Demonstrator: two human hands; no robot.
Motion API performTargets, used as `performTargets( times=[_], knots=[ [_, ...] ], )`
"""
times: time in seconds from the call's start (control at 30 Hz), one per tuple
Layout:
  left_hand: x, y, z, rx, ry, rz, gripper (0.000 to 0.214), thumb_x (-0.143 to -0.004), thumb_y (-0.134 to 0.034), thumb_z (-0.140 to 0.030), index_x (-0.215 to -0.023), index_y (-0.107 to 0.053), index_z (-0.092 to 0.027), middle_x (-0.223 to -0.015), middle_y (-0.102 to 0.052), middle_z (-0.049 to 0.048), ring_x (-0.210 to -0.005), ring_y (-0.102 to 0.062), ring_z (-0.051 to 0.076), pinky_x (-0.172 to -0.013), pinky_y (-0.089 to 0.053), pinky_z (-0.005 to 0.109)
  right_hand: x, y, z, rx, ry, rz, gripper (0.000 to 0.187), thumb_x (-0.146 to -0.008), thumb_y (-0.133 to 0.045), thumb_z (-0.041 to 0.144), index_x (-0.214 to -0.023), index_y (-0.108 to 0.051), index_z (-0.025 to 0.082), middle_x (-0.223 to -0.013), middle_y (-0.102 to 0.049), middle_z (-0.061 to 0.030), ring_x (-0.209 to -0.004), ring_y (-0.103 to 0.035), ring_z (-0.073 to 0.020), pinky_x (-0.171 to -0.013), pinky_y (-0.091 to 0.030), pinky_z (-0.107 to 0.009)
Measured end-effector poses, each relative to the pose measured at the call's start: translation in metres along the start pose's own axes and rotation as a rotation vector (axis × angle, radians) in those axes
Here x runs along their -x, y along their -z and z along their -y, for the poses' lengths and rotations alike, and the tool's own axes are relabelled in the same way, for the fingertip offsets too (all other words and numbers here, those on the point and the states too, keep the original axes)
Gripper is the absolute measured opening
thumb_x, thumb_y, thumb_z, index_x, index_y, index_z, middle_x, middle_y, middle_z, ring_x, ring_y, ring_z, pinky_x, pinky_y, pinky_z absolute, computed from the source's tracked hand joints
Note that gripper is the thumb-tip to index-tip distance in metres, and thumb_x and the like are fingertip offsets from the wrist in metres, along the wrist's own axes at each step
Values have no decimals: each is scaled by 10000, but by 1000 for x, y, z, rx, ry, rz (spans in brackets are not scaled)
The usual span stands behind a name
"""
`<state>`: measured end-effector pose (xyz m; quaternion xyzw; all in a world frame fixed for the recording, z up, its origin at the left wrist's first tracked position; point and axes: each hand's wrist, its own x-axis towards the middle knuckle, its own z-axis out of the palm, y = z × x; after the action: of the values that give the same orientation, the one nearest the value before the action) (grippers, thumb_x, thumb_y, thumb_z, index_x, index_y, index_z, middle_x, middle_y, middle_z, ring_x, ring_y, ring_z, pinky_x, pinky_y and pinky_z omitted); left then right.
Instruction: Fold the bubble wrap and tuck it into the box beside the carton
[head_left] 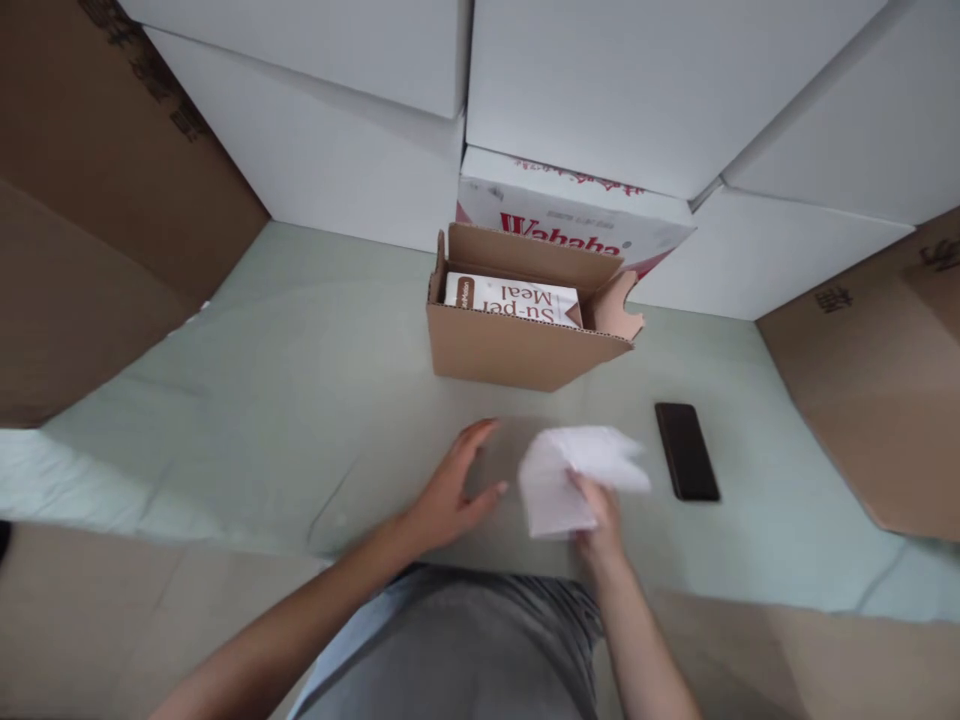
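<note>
One folded white sheet (553, 485), blurred, is pinched in the right grip (601, 522), a lidless cardboard carton (510, 348) beyond it; the left grip (448, 492) hovers empty, fingers parted. Sheet-handling appears the step in hand; the next move likely calls for both grips.

"Su-per Meal" box (517, 300); "Wahaha" carton (577, 218).

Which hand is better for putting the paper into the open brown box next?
Probably the right hand: it holds the paper. The left hand looks empty, with its fingers spread near the open brown box, so it might suit steadying that.
</note>
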<state>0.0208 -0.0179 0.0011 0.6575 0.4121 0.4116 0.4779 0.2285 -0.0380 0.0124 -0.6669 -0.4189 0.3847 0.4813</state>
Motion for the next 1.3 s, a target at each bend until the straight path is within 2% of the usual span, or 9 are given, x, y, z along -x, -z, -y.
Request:
performTargets(
  times=[0.17,0.33,0.43,0.53,0.63,0.77,0.9,1.0,1.3],
  knots=[
    [-2,-18,-2,338,383,-35,412,-813,-564,-505,-1045,-590,-165,-983,-664,96,-867,-626,225,-781,-513,368,4,-18,-13,-120,-282,496,235,-701,-640,426,-706,-684,195,-594,-631,5,-528,-531,-135,-504,-415,-245],
    [-13,-21,-3,565,613,-130,440,-749,-605,-549,-916,-564,-144,-791,-632,38,-674,-573,150,-640,-465,276,-1,-14,-10,-176,-222,631,274,-734,-637,459,-852,-694,218,-771,-670,-11,-688,-569,-143,-661,-452,-266],
    [-14,-26,3,491,517,-263,536,-687,-679,-480,-1071,-489,-158,-928,-596,61,-766,-565,154,-674,-469,275,-2,-19,-14,-195,-242,608,267,-710,-670,462,-808,-668,214,-724,-641,3,-634,-537,-123,-616,-433,-246],
    [-10,-28,4,157,360,-449,524,-669,-704,-373,-1095,-470,-177,-1065,-529,89,-936,-537,184,-736,-461,285,0,-26,-15,-204,-212,480,255,-700,-680,453,-776,-636,214,-694,-614,14,-614,-517,-115,-605,-420,-239],
    [-3,-29,-6,-19,268,-275,324,-745,-645,-351,-998,-538,-179,-1050,-547,80,-995,-529,196,-822,-448,319,4,-32,-13,-201,-159,433,233,-702,-683,431,-745,-616,211,-680,-597,18,-618,-514,-113,-610,-413,-237],
    [1,-30,-17,92,392,-103,332,-727,-675,-357,-983,-559,-178,-962,-606,51,-891,-576,173,-804,-464,306,7,-34,-10,-220,-131,473,224,-680,-700,402,-690,-592,206,-651,-578,30,-613,-514,-105,-609,-411,-228],
    [-1,-20,-8,416,538,-202,327,-719,-654,-458,-820,-553,-164,-729,-590,-8,-640,-552,115,-603,-437,232,3,-26,-12,-220,-199,380,270,-684,-683,448,-682,-574,201,-621,-593,25,-570,-522,-104,-577,-417,-232],
    [-1,-7,1,575,622,-318,376,-679,-685,-445,-889,-542,-168,-677,-582,-37,-537,-517,88,-531,-400,209,-1,-17,-18,-215,-221,246,298,-661,-697,464,-690,-557,203,-609,-603,22,-538,-527,-107,-533,-406,-230],
    [0,-5,4,612,451,-342,505,-712,-665,-351,-1126,-410,-215,-927,-625,27,-648,-569,102,-569,-437,211,6,-19,-19,-295,-277,269,477,-684,-678,499,-1089,-580,265,-813,-672,-5,-695,-604,-163,-633,-447,-274]
  ],
)
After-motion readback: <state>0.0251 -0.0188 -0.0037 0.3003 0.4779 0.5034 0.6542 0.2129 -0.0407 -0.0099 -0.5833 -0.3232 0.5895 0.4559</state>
